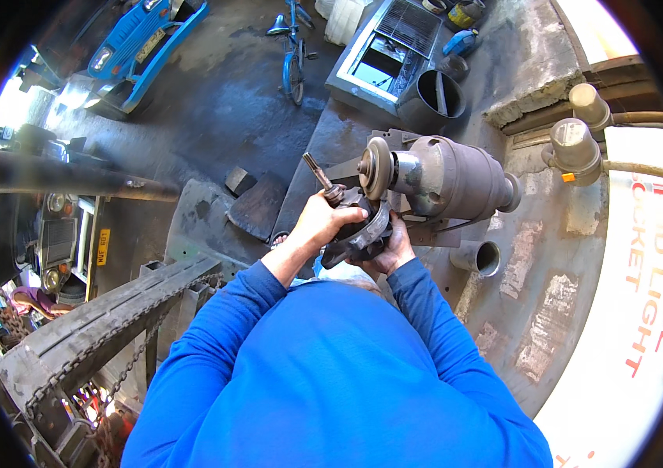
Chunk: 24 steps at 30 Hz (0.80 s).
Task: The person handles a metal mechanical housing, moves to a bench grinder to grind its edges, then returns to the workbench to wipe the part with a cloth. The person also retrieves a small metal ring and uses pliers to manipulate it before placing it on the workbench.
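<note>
Metal part (358, 235) with a splined shaft (316, 169) is positioned in front of the person's torso, just beside the wheel (376, 168) of the grey motor unit (456, 179); wheel contact cannot be determined. Left hand (319, 225) fingers grip the shaft side; right hand (396, 251) fingers hold the opposite side.

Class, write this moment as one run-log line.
left hand: holds metal part; right hand: holds same part; nearby: round wheel, grey motor; wheel contact: unclear
</note>
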Each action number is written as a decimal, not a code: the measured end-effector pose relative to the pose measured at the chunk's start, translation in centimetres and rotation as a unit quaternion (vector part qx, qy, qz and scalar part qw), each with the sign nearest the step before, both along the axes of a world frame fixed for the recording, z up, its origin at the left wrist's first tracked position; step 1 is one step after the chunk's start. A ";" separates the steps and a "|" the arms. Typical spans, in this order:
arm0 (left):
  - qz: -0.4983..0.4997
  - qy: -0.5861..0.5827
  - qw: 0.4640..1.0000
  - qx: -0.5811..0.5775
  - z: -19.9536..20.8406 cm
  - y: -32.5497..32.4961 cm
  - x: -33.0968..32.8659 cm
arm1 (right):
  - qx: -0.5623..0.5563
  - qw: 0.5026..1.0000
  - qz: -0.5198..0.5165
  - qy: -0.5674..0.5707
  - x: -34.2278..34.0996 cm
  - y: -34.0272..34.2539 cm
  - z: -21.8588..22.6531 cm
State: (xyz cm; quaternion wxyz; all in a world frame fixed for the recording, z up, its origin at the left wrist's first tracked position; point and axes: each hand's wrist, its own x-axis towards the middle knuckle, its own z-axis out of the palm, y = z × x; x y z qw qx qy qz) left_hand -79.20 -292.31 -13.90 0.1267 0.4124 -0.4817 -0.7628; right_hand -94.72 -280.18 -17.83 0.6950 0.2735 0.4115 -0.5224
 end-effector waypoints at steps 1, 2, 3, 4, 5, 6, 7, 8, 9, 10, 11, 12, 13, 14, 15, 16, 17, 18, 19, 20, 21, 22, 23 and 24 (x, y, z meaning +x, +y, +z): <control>0.001 0.003 1.000 -0.002 -0.1 0.1 -0.2 | -0.004 1.000 -0.001 0.019 -0.2 0.0 0.1; 0.002 0.012 1.000 -0.001 -0.3 0.1 -0.3 | -0.005 0.999 -0.005 0.032 -0.3 0.0 0.2; 0.003 0.021 1.000 0.001 -0.5 0.2 -0.3 | -0.028 0.999 -0.011 0.024 -0.3 0.0 0.3; 0.003 0.029 1.000 0.004 -0.7 0.3 -0.2 | -0.020 0.999 -0.028 0.020 -0.2 0.0 0.2; 0.007 0.029 1.000 0.007 -1.0 0.6 0.0 | -0.020 0.999 -0.025 0.020 -0.1 0.2 0.2; 0.011 0.025 1.000 -0.008 -1.2 0.8 0.1 | -0.018 0.999 -0.025 0.017 0.1 0.3 0.2; 0.016 0.021 0.999 -0.024 -1.4 1.0 0.3 | -0.019 0.999 -0.015 0.025 0.4 0.5 0.2; 0.019 0.007 0.999 -0.037 -1.6 1.2 0.6 | -0.049 0.998 -0.015 0.032 0.6 0.6 0.1; 0.021 0.012 0.999 -0.045 -1.7 1.5 0.9 | -0.079 0.996 -0.015 0.038 0.8 0.7 0.1; 0.024 0.024 0.998 -0.049 -1.7 1.5 1.1 | -0.109 0.993 -0.013 0.044 0.9 0.6 0.0; 0.025 0.023 0.998 -0.052 -1.8 1.6 1.3 | -0.087 0.995 -0.022 0.032 1.0 0.7 0.1; 0.024 0.010 0.998 -0.056 -1.8 1.5 1.5 | -0.090 0.995 -0.018 0.036 1.0 0.5 0.1; 0.022 0.009 0.999 -0.042 -1.8 1.2 1.5 | -0.097 0.995 -0.014 0.026 1.0 0.3 0.2; 0.020 0.018 0.999 -0.030 -1.9 1.0 1.5 | -0.103 0.994 -0.008 0.017 1.1 0.1 0.3; 0.015 0.009 1.000 -0.018 -2.0 0.7 1.6 | -0.110 0.994 -0.006 0.017 1.2 -0.1 0.4; 0.010 0.001 1.000 -0.008 -2.1 0.4 1.7 | -0.110 0.994 -0.004 0.021 1.4 -0.2 0.5; 0.001 0.028 0.999 -0.027 -2.1 0.3 2.0 | -0.122 0.992 -0.003 0.033 1.7 -0.1 0.5; -0.001 0.029 0.999 -0.016 -2.2 0.4 2.3 | -0.141 0.990 -0.005 0.030 2.0 0.1 0.5; -0.005 0.050 0.998 -0.032 -2.3 0.6 2.8 | -0.157 0.986 -0.023 0.045 2.4 0.3 0.5; -0.013 0.053 0.998 -0.042 -2.4 1.1 3.3 | -0.148 0.986 -0.031 0.068 2.8 0.8 0.3; -0.008 0.045 0.996 -0.081 -2.4 1.6 3.9 | -0.150 0.985 -0.038 0.080 3.2 1.3 0.2; -0.004 0.032 0.992 -0.124 -2.4 2.1 4.4 | -0.174 0.980 -0.046 0.082 3.4 1.7 0.0; 0.006 0.005 0.986 -0.164 -2.5 2.4 4.7 | -0.163 0.979 -0.044 0.110 3.5 2.1 -0.3; 0.015 0.025 0.994 -0.105 -2.5 2.8 4.9 | -0.168 0.977 -0.042 0.124 3.7 2.6 -0.5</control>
